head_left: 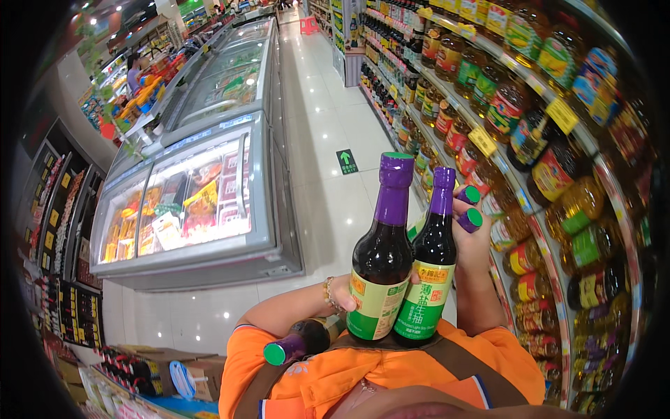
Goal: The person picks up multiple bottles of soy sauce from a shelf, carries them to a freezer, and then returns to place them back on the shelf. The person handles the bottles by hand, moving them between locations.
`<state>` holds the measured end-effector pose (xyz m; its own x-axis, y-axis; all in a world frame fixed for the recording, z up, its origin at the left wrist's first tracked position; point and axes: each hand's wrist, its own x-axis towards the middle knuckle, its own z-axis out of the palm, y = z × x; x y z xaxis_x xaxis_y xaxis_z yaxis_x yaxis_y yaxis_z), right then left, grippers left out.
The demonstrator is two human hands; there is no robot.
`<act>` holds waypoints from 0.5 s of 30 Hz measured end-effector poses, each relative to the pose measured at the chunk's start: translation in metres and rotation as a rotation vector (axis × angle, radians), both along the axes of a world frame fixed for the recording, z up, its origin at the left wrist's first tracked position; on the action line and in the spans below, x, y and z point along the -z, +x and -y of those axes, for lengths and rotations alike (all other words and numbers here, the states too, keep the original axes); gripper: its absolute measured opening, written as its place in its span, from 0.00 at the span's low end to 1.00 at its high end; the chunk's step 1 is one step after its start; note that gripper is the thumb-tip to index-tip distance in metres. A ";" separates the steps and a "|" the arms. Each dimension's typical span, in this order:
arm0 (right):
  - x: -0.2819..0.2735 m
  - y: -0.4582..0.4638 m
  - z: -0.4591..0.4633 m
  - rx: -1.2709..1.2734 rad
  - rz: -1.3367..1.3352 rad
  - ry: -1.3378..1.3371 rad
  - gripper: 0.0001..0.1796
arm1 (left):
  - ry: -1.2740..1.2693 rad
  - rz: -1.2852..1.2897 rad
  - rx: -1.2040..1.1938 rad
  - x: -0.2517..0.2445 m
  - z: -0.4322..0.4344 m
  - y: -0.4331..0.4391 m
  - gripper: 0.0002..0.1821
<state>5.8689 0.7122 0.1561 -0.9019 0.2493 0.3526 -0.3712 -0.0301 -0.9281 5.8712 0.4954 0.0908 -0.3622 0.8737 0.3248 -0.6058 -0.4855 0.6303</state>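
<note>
My left hand (342,294), with a beaded bracelet at the wrist, grips a soy sauce bottle (381,267) with a purple neck wrap and green-and-cream label. Beside it a second, similar soy sauce bottle (428,277) stands upright against my chest. Behind that one, my right hand (465,222) has its fingers around the necks of two more bottles; their green caps (470,220) poke out sideways and their bodies are mostly hidden. Another soy sauce bottle (309,338) lies tucked between my left arm and my chest, cap outward.
Shelves of bottled cooking oil (557,167) line the right side. A glass-topped freezer (183,209) stands at left, and a tiled aisle (324,120) runs ahead to a red stool (309,25). Cardboard boxes (204,374) sit at lower left. A person (134,70) is beyond the freezers.
</note>
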 end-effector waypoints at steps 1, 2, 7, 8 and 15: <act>0.004 -0.034 0.000 0.026 -0.001 0.063 0.13 | 0.022 0.018 0.025 0.006 0.000 -0.036 0.52; 0.008 -0.072 -0.003 0.034 0.009 0.072 0.13 | 0.047 0.034 0.049 0.011 -0.005 -0.075 0.52; 0.015 -0.270 -0.002 0.035 -0.025 0.131 0.14 | 0.093 0.007 0.020 0.015 -0.009 -0.272 0.51; 0.011 -0.312 0.001 0.046 0.004 0.078 0.14 | 0.090 0.020 0.004 0.010 -0.006 -0.309 0.51; -0.010 -0.578 0.028 -0.041 -0.014 0.202 0.16 | 0.038 0.073 -0.172 -0.012 0.029 -0.535 0.52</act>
